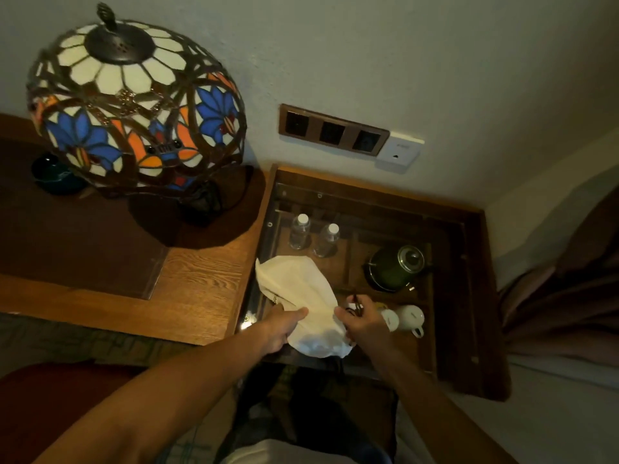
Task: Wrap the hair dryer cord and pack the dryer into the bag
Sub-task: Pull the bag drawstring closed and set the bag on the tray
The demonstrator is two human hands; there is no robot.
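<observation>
**Both hands on a soft white bag over the glass-topped table**

A limp, creased white cloth bag (pixel 303 303) lies on the glass top (pixel 445 296) of a low wooden table, bulging at its near end. The left hand (pixel 283 329) grips the bag's left edge, thumb laid across the fabric. The right hand (pixel 363 321) is curled at the bag's right edge and pinches a thin dark cord (pixel 357 304); whether that is a drawstring or the dryer's cable is hard to tell. The hair dryer itself cannot be made out; the bag hides whatever fills it.

Under the glass stand two clear plastic bottles (pixel 313 234) with white caps, a round dark green kettle (pixel 397 267) and white ceramic cups (pixel 405 318), partly covered by the right hand. On the grained wooden desk (pixel 204 289) to the left stands a domed stained-glass lamp (pixel 137 105) in cream, blue and orange. On the far wall is a brown-framed socket strip (pixel 333 132).
</observation>
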